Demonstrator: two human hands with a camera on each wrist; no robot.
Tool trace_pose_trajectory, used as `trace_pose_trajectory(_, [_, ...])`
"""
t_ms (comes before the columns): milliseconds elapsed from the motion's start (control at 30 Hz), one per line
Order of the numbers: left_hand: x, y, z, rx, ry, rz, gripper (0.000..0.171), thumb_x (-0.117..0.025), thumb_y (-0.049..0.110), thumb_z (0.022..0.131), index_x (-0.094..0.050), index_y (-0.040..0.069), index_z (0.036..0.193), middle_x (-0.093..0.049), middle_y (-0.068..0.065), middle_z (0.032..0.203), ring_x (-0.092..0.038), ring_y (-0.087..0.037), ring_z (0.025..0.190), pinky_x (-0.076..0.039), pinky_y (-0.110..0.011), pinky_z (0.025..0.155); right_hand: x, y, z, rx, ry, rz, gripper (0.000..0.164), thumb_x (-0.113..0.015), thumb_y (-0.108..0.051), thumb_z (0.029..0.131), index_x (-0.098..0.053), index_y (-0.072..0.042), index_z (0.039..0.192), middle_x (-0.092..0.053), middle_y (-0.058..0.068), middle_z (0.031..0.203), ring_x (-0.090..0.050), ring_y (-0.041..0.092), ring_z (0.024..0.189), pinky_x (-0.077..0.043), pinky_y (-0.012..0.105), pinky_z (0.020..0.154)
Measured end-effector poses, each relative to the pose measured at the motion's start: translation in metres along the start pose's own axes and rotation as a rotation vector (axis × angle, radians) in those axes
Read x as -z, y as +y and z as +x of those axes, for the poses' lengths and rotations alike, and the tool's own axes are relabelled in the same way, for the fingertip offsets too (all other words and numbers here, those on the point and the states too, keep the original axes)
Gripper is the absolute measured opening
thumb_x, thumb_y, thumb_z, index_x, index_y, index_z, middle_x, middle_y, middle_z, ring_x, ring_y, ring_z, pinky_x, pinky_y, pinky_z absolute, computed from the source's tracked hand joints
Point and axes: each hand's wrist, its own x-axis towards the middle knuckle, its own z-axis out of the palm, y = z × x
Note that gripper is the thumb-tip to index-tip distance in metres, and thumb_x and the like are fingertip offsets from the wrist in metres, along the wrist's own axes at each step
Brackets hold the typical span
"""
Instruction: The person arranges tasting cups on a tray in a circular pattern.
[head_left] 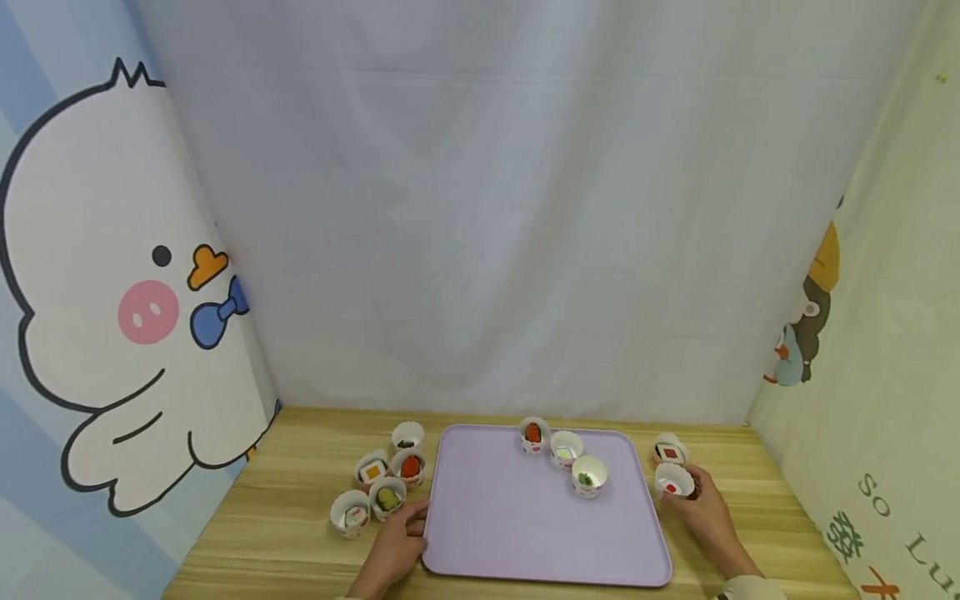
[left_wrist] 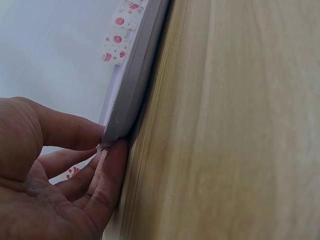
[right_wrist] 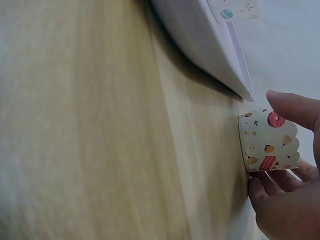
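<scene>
A pale purple tray (head_left: 547, 533) lies on the wooden table. At its left edge is my left hand (head_left: 397, 542), thumb over the rim and fingers against the edge from below. The left wrist view shows this pinch on the tray's rim close up. To the right of the tray, my right hand (head_left: 705, 504) has thumb and fingers around a patterned paper baking cup (right_wrist: 270, 142) with a scalloped rim. Something small and red lies inside that cup. Behind it stands another paper cup (head_left: 670, 442) holding a white piece with a dark red square.
Three paper cups (head_left: 566, 442) with small food-like pieces stand on the tray's back right part. Several more cups (head_left: 351, 523) cluster on the table (head_left: 285, 542) left of the tray. A white curtain (head_left: 480, 250) closes off the back, with printed cloths at both sides.
</scene>
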Motion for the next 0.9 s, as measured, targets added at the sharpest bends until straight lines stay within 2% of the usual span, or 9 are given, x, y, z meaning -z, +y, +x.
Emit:
trace_pose_trajectory(67, [0.0001,0.0006,-0.0004,-0.001,0.0,0.001,0.062,-0.057,-0.013,0.069,-0.051,-0.017,0.13,-0.062,-0.031,0.119,-0.067,-0.033,0.097,-0.058,-0.03,0.072,-0.0009,0.0014,0.001,-0.002,-0.001,0.008,0.074,-0.074,-0.003,0.081,-0.033,0.011,0.14,-0.048,0.033,0.136,-0.05,-0.004,0.096,-0.04,0.005,0.077])
trace_pose_trajectory(200, [0.0004,0.0025,-0.0014,-0.008,0.005,-0.001,0.061,-0.057,-0.014,0.069,-0.051,-0.017,0.13,-0.062,-0.031,0.118,-0.067,-0.033,0.096,-0.058,-0.031,0.072,-0.0008,0.0022,0.0027,-0.015,-0.007,-0.017,0.076,-0.075,-0.005,0.08,-0.033,0.01,0.141,-0.048,0.033,0.137,-0.05,-0.001,0.097,-0.039,0.005,0.077])
trace_pose_trajectory(567, [-0.001,0.0002,0.0008,-0.006,0.001,0.013,0.062,-0.057,-0.013,0.069,-0.051,-0.016,0.131,-0.061,-0.031,0.12,-0.067,-0.033,0.097,-0.058,-0.029,0.072,-0.0014,0.0015,0.0034,-0.02,-0.001,-0.099,0.076,-0.077,-0.008,0.078,-0.037,0.009,0.14,-0.051,0.032,0.136,-0.053,0.028,0.114,-0.035,0.006,0.079])
trace_pose_trajectory(700, [-0.0006,0.0008,0.0003,0.004,0.009,0.024,0.062,-0.057,-0.012,0.069,-0.051,-0.016,0.13,-0.062,-0.031,0.12,-0.067,-0.031,0.096,-0.057,-0.029,0.071,-0.0017,0.0033,0.0036,-0.015,0.007,-0.131,0.072,-0.076,-0.009,0.078,-0.04,0.009,0.138,-0.052,0.032,0.133,-0.052,0.035,0.117,-0.038,0.012,0.082])
trace_pose_trajectory(900, [-0.0004,0.0009,-0.0002,0.019,0.012,0.031,0.062,-0.057,-0.012,0.069,-0.051,-0.016,0.131,-0.062,-0.03,0.12,-0.066,-0.031,0.096,-0.057,-0.029,0.071,-0.0027,0.0038,0.0033,-0.012,0.022,-0.156,0.066,-0.076,-0.014,0.081,-0.044,0.006,0.136,-0.054,0.031,0.133,-0.052,0.036,0.117,-0.041,0.029,0.09])
